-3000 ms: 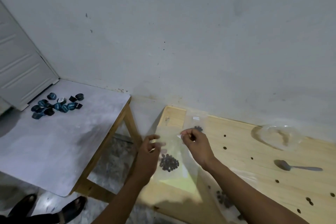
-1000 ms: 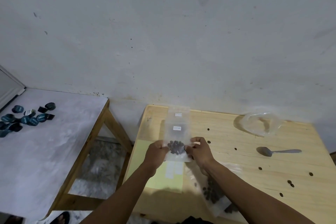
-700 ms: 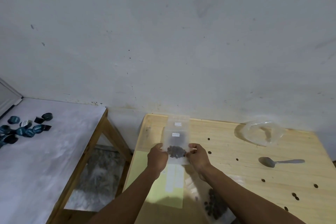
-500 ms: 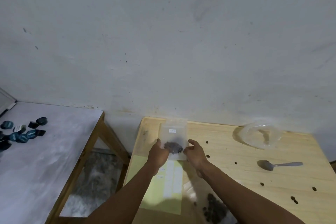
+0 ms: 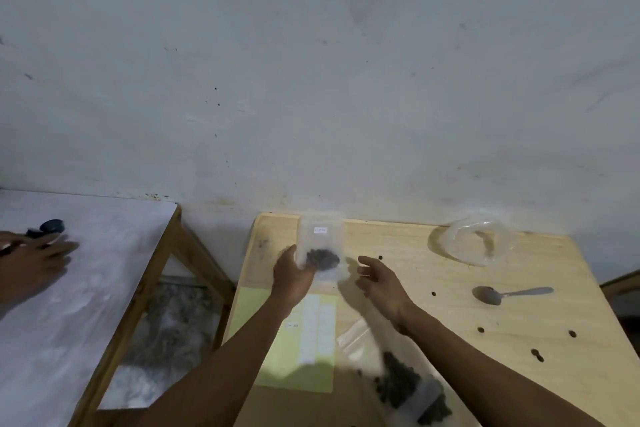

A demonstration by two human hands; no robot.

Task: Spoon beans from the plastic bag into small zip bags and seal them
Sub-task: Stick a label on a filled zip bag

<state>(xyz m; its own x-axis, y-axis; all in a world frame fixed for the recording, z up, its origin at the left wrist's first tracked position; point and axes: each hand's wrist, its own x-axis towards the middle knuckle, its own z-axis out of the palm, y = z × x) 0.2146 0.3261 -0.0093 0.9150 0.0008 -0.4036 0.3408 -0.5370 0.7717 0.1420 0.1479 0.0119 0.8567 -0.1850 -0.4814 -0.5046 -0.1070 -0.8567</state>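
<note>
One filled zip bag (image 5: 320, 250) set down; more beans remain.
Left hand (image 5: 292, 276) rests on it, fingers relaxed; right hand (image 5: 379, 279) beside, spread, empty; plastic bag (image 5: 405, 381) below it.

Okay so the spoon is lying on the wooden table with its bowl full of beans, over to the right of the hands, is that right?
Not quite. The head view shows the spoon lying on the wooden table, right of both hands, but its bowl is empty. The beans sit in the small zip bag and the plastic bag.
</note>
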